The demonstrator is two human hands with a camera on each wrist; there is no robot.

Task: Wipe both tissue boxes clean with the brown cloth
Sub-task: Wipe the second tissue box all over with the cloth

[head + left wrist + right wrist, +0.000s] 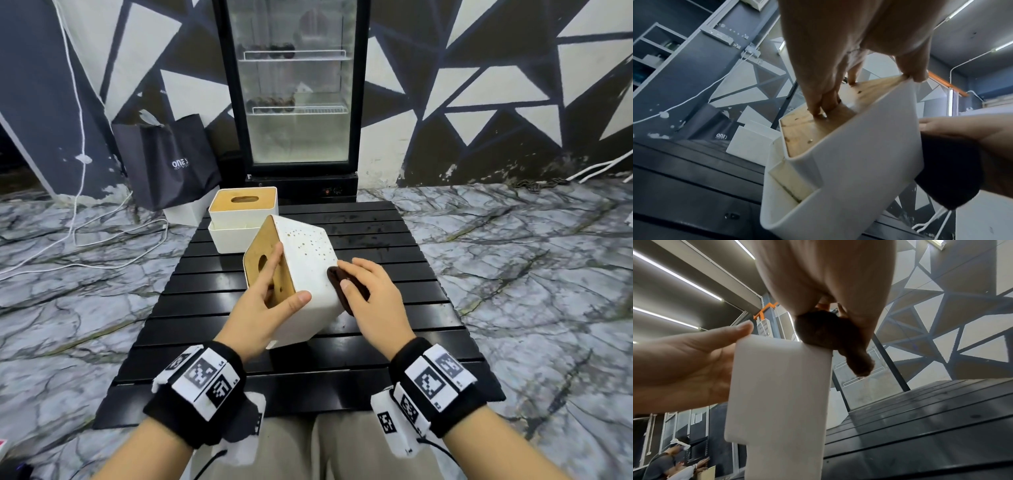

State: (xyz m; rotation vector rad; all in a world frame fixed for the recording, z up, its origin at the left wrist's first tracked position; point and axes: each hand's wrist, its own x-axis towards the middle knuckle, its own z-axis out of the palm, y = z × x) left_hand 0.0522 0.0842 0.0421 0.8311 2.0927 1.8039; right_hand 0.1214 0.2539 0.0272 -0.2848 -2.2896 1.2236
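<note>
A white tissue box (308,274) with a wooden lid is tipped on one edge on the black slatted table (394,226). Brown specks dot its upper white side. My left hand (270,291) grips it, fingers on the wooden lid (818,129) near its slot, thumb on the white side. My right hand (363,287) presses the brown cloth (337,277) against the box's right side (777,386); the cloth (828,334) is bunched under my fingers. A second white tissue box (239,219) with a wooden lid stands upright behind, at the table's far left.
A glass-door fridge (294,92) stands behind the table. A dark paper bag (168,161) leans at the wall to its left, with white cables (78,137) on the marble floor. Other people (674,464) show in the right wrist view.
</note>
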